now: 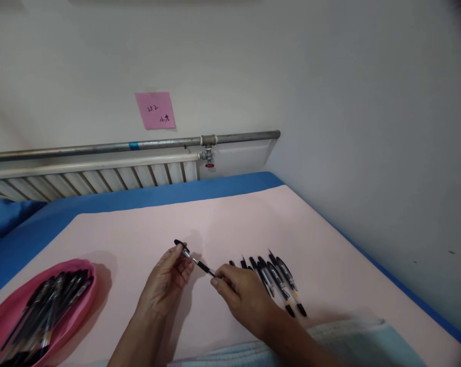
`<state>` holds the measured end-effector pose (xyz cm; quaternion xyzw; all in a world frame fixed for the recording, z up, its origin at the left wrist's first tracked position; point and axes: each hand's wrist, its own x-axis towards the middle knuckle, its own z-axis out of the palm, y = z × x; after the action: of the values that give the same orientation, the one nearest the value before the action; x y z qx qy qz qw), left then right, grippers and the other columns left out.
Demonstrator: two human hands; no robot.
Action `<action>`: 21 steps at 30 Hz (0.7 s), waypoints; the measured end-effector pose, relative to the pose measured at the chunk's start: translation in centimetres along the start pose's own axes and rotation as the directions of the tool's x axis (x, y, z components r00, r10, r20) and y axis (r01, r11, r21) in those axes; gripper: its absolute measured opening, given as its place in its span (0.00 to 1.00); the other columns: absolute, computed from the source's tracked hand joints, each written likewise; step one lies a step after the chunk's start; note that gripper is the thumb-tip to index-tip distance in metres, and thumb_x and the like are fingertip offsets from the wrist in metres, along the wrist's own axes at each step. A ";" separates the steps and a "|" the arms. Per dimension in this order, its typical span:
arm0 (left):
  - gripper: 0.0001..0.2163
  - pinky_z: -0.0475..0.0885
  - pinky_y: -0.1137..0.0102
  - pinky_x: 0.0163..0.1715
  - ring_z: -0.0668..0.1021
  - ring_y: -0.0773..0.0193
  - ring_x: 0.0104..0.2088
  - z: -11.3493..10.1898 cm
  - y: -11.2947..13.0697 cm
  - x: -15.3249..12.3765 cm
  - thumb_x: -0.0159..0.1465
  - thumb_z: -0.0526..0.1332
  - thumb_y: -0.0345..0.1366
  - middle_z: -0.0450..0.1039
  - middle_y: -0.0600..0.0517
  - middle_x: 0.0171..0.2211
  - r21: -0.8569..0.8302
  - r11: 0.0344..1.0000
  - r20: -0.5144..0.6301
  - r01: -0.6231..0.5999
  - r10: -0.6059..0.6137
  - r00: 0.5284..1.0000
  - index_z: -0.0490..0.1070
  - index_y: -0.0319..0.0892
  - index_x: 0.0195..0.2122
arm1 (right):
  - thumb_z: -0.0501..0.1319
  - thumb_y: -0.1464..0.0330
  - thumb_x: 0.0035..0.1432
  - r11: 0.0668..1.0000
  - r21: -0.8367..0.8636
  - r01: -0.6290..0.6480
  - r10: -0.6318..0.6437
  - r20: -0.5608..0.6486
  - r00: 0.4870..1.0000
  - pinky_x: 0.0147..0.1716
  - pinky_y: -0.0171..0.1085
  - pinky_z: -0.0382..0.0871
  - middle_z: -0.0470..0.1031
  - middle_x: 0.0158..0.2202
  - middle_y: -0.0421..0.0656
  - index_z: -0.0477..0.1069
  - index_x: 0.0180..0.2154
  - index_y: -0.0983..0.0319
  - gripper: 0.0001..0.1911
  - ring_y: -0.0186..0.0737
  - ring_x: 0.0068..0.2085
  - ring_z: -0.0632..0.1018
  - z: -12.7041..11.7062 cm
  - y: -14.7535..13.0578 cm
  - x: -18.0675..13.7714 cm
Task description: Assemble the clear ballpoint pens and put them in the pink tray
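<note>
My left hand pinches a black and clear pen cap between thumb and fingers. Opposite it, my right hand has its fingers wrapped round the rear of a pen with a black grip. The pen's tip points at the cap's mouth; whether it is just inside or just outside, I cannot tell. Right beside my right hand lie several black and clear pens in a loose row, some partly hidden behind the hand. Among them, separate caps and uncapped pens seem to lie together.
At the left, a pink basket holds many black pens. A pale pink sheet covers the blue surface. Behind stand a white radiator and a metal pipe. Light blue fabric lies along the near edge.
</note>
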<state>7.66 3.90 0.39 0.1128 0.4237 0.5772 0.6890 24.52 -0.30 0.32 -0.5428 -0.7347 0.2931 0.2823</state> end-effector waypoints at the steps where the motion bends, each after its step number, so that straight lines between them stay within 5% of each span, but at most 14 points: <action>1: 0.03 0.74 0.76 0.24 0.74 0.71 0.21 0.1 -0.2 -0.1 0.54 0.61 0.27 0.73 0.52 0.23 0.012 1.000 0.011 -0.006 0.006 1.000 0.72 0.37 0.31 | 0.51 0.64 0.59 1.000 -0.003 0.000 0.000 0.001 1.000 0.23 0.30 0.51 0.66 0.21 0.36 0.67 0.27 0.61 0.12 0.31 0.24 0.65 0.0 0.0 0.0; 15: 0.09 0.67 0.75 0.26 0.72 0.70 0.25 0.8 -3.5 -1.6 0.47 0.67 0.36 0.72 0.51 0.24 0.363 0.932 0.255 -0.015 -0.083 0.963 0.73 0.36 0.26 | 0.51 0.67 0.59 0.992 0.126 0.003 0.003 -0.044 0.999 0.24 0.30 0.57 0.71 0.25 0.38 0.67 0.29 0.61 0.10 0.31 0.25 0.67 0.2 0.3 0.4; 21: 0.11 0.67 0.74 0.25 0.73 0.68 0.24 0.7 -2.9 -1.2 0.48 0.66 0.39 0.71 0.50 0.23 0.355 0.934 0.226 -0.041 -0.043 0.973 0.71 0.36 0.26 | 0.51 0.63 0.58 0.991 0.130 -0.015 0.018 -0.025 1.000 0.27 0.31 0.60 0.72 0.27 0.39 0.68 0.31 0.60 0.11 0.34 0.28 0.71 -0.3 -0.1 0.5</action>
<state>10.24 2.19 -0.49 0.3016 0.4388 0.4732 0.7018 24.55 0.19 0.64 -0.5329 -0.7059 0.3356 0.3242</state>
